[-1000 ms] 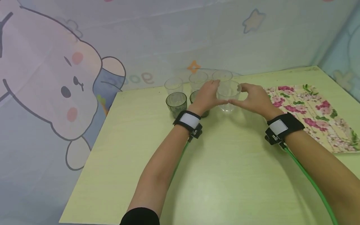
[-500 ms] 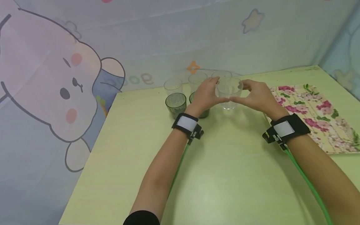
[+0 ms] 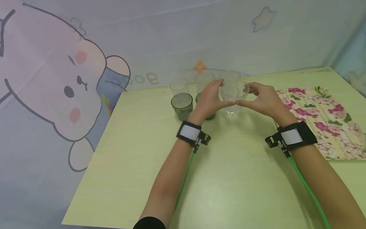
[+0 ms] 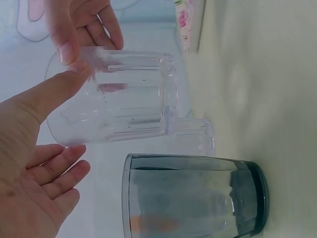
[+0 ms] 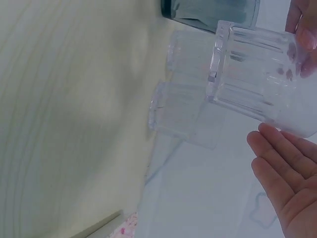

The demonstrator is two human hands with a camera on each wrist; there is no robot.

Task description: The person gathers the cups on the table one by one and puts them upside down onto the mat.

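A clear ribbed glass (image 3: 234, 97) is held just above the yellow-green table (image 3: 228, 178), cupped between both hands. My left hand (image 3: 210, 98) grips its left side, thumb at the front, fingers behind. My right hand (image 3: 261, 97) grips its right side the same way, and the two thumbs nearly meet. In the left wrist view the clear glass (image 4: 119, 99) hangs off the tabletop, with my left thumb near its rim. In the right wrist view the same glass (image 5: 257, 74) is tilted, and my right fingers lie open below it.
Two dark tinted glasses stand beside my left hand, one in full view (image 3: 182, 106) and one half hidden (image 3: 210, 115). Three clear glasses (image 3: 179, 86) (image 3: 204, 78) (image 3: 229, 75) line the table's far edge. A floral mat (image 3: 320, 114) lies at the right. A curtain wall stands behind.
Both hands have kept hold of the clear glass and raised it slightly. My right wrist has drawn a little nearer to me.
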